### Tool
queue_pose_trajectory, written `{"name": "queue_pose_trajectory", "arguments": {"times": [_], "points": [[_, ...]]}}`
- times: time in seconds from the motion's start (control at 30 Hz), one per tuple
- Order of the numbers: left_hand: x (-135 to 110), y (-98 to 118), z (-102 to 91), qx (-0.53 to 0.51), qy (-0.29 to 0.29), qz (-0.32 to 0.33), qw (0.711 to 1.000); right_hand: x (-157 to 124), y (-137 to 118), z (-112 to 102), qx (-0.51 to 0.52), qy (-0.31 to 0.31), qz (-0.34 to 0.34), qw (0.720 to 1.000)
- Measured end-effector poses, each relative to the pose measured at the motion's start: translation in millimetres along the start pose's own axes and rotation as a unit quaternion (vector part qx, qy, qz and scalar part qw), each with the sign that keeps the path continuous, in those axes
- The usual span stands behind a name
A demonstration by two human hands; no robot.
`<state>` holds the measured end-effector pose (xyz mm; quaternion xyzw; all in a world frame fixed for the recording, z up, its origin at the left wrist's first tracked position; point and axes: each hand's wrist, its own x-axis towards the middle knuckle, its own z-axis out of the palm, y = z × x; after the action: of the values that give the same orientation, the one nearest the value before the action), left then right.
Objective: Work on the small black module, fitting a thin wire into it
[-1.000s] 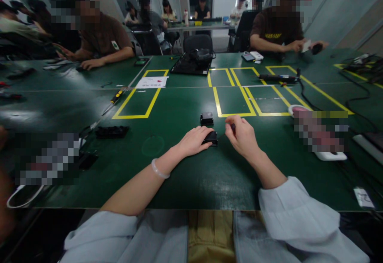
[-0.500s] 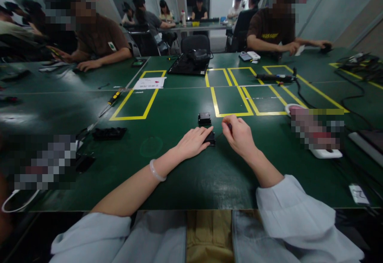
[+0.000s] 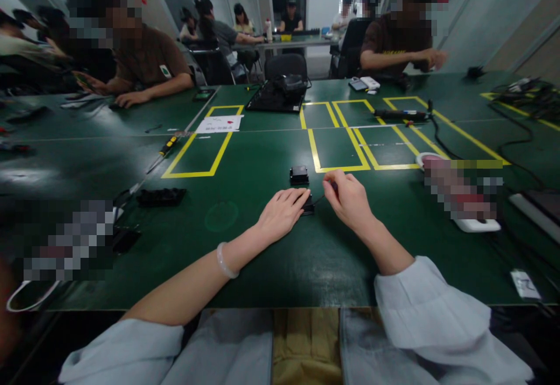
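Observation:
My left hand [image 3: 282, 213] lies over a small black box [image 3: 308, 205] on the green table, its fingers holding the box's left part and hiding much of it. To the right, my right hand [image 3: 346, 198] is closed in a pinch. A thin dark rod or cable [image 3: 321, 200] runs between its fingers and the box's right side; which of the two it is, I cannot tell. Just beyond my left fingertips sits a second small black box [image 3: 299, 174], untouched.
Yellow tape frames [image 3: 343, 169] mark the green table [image 3: 262, 274]. A yellow-black screwdriver [image 3: 168, 145] and a black part [image 3: 161, 196] lie left. At right are a white-edged blurred device [image 3: 476, 224] and a black corded tool [image 3: 402, 115]. Co-workers sit opposite.
My left hand has shifted very slightly left on the box, and a bit more of the box shows. My right hand stays nearly in place, still pinched.

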<state>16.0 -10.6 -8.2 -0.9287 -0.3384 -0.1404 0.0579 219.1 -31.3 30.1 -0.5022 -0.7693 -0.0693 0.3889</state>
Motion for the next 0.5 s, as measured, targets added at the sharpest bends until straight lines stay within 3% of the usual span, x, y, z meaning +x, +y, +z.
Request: {"name": "queue_pose_trajectory", "arguments": {"times": [0.2,0.5], "points": [[-5,3,-5.9,0.015,-0.005,0.0,1.0,0,-1,-2,-0.004,0.001,-0.005,1.0],[-17,-1,-9.5,-0.042,0.022,0.025,0.999,1,-2,-2,-0.001,-0.002,-0.003,1.0]]}}
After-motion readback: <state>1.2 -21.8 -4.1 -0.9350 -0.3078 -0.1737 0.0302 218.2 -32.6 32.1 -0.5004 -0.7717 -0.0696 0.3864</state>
